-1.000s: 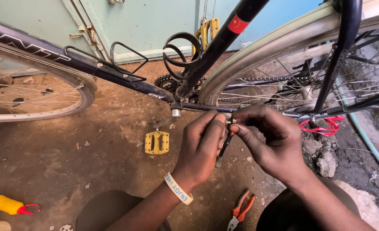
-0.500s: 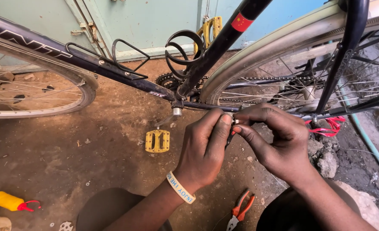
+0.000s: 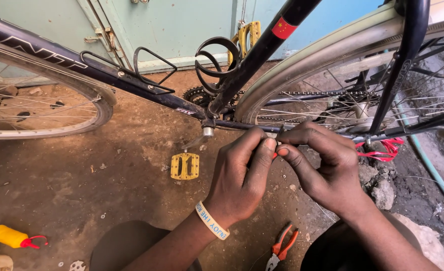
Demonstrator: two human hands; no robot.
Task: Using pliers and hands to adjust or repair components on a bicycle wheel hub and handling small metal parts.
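Note:
A dark bicycle frame (image 3: pixel 131 80) stands over a dirt floor, its rear wheel (image 3: pixel 332 65) at the right and front wheel (image 3: pixel 41 110) at the left. My left hand (image 3: pixel 242 175), with a pale wristband, and my right hand (image 3: pixel 322 165) meet fingertip to fingertip just under the lower frame tube (image 3: pixel 242 124). Both pinch a small object with a bit of red showing between the fingers; its kind is hidden. A yellow pedal (image 3: pixel 185 166) hangs on its crank left of my left hand.
Orange-handled pliers (image 3: pixel 281 247) lie on the ground between my knees. A yellow bottle with a red nozzle (image 3: pixel 12 237) lies at the lower left. Red cord (image 3: pixel 385 149) hangs near the rear axle, rubble (image 3: pixel 382 190) beneath it. A green hose (image 3: pixel 432 170) runs along the right. Two bottle cages (image 3: pixel 217 62) sit on the frame.
Both hands have stayed under the frame tube, fingers shifting slightly on the small object. The view has drifted a little; nothing else has moved.

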